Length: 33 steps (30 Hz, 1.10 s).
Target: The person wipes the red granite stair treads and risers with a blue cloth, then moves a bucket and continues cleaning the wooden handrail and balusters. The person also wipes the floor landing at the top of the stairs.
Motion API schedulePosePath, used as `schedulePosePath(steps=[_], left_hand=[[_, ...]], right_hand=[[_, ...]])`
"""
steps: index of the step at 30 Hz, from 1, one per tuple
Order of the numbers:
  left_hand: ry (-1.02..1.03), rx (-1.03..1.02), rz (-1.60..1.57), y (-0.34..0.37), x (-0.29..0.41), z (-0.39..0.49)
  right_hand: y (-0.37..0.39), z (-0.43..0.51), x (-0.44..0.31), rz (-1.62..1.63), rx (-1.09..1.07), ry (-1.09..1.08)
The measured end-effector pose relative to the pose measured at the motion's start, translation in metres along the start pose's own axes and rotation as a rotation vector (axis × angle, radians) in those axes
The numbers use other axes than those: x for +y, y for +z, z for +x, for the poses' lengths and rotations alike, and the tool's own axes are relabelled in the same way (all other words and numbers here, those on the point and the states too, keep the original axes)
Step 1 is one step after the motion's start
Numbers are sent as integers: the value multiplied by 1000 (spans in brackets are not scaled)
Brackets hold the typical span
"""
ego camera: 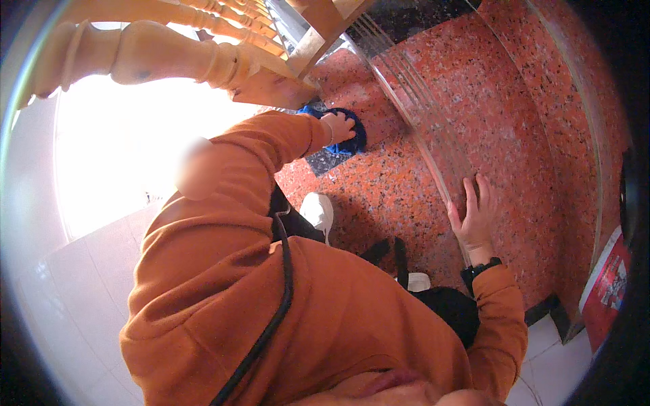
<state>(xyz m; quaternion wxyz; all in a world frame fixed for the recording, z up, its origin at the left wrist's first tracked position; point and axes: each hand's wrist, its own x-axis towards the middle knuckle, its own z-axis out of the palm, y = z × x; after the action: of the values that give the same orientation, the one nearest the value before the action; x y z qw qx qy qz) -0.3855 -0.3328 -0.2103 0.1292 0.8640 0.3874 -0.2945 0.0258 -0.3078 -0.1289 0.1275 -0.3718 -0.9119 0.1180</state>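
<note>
My left hand point(339, 128) presses down on a blue cloth point(350, 144) with its fingers bent over it. The cloth lies on a red speckled granite stair tread point(350, 203), partly over a dark stone patch point(327, 161), beside the square wooden foot point(277, 87) of a baluster. My right hand point(476, 215), with a black watch point(480, 271) at the wrist, rests palm down at the grooved edge point(421, 101) of another step. Its fingers are apart and nothing shows in it.
Turned wooden balusters point(157, 51) line the upper left. Bright light washes out the left side. White shoes point(317, 213) stand on the tread. A red printed object point(607, 289) is at the right rim, near white floor tiles point(546, 355).
</note>
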Motion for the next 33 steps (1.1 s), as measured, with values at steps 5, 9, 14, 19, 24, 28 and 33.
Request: schedulePosePath(steps=[5, 9, 14, 19, 24, 28, 33], left_hand=[[-450, 59, -61, 25, -46, 25], [-887, 154, -103, 25, -91, 49], [-961, 341, -146, -2, -109, 55], [-496, 349, -119, -45, -59, 31], [311, 374, -47, -52, 10, 19], [401, 426, 36, -31, 53, 61], [113, 311, -209, -3, 29, 79]], right_hand=[[-2, 3, -2, 6, 10, -7], [-7, 4, -4, -43, -31, 10], [-7, 2, -2, -22, -60, 39], [0, 0, 1, 16, -15, 27], [-1, 1, -1, 49, 7, 6], [-4, 1, -1, -13, -38, 20], [-1, 1, -1, 31, -22, 27]])
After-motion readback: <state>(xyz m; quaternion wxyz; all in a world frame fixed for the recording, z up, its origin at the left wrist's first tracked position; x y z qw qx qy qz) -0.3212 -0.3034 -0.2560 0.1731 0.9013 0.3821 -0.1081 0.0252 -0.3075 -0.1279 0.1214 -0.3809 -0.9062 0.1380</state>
